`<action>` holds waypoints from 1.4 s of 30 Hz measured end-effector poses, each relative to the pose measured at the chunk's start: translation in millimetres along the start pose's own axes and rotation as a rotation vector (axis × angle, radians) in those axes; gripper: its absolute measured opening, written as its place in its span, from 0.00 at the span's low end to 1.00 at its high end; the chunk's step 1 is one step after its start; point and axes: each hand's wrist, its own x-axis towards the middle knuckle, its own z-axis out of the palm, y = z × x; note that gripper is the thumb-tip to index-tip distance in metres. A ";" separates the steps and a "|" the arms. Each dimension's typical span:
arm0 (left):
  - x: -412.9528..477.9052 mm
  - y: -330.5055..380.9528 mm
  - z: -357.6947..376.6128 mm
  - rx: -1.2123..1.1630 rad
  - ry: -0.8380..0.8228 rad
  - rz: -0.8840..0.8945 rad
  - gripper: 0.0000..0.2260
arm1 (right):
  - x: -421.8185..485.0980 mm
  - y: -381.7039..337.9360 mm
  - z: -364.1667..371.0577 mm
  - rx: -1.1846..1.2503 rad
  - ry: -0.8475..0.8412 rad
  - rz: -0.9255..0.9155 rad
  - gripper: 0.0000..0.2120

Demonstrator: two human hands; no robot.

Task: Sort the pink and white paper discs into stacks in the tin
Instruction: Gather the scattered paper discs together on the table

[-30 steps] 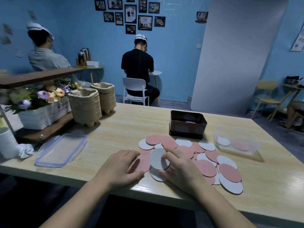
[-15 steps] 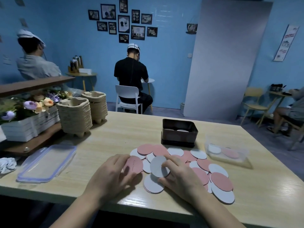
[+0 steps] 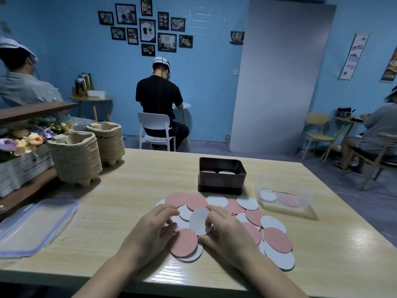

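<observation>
Several pink and white paper discs (image 3: 277, 239) lie overlapping on the wooden table (image 3: 133, 201) in front of me. My right hand (image 3: 227, 235) pinches a white disc (image 3: 198, 220), tilted up off the pile, between thumb and fingers. Just left of it, my left hand (image 3: 148, 233) rests with curled fingers at the pile's left edge, touching the discs there. A pink disc (image 3: 184, 243) lies flat between the two hands. Behind the pile stands the dark rectangular tin (image 3: 221, 179), where the tops of a pink stack and a white stack show.
A clear plastic tub (image 3: 283, 200) right of the tin holds a white and a pink disc. A clear lid (image 3: 36, 224) lies at the left. Two stacks of pulp trays (image 3: 77, 155) and a flower box (image 3: 19, 164) stand back left. People sit behind the table.
My right hand has lifted the white disc so it tilts up off the pile. A pink disc that my left hand held now lies flat between the hands. The view has shifted slightly.
</observation>
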 end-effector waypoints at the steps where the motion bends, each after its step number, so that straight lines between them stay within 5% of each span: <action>1: -0.7 0.3 -0.5 -0.001 -0.009 0.007 0.13 | 0.2 1.3 0.7 0.005 -0.005 0.000 0.21; 9: -2.3 9.3 -6.7 0.156 -0.151 0.068 0.21 | -2.0 7.7 1.1 0.067 -0.040 0.064 0.19; 15: -2.2 10.8 -5.8 0.047 -0.161 0.015 0.20 | -2.3 16.0 2.1 0.114 -0.058 0.091 0.20; 25: 18.9 24.1 11.5 -0.186 0.138 -0.037 0.09 | -4.0 12.9 4.8 0.115 0.040 -0.031 0.17; 32: 28.5 22.8 31.4 -0.148 0.104 -0.010 0.12 | -4.0 11.8 6.2 0.147 0.008 -0.086 0.24; 37: 27.1 26.5 27.6 -0.107 0.046 0.086 0.11 | -4.5 10.0 1.9 0.144 0.016 -0.084 0.16; 42: 17.0 16.4 12.5 -0.045 -0.073 0.133 0.21 | -4.8 14.9 -2.4 0.201 0.132 0.024 0.14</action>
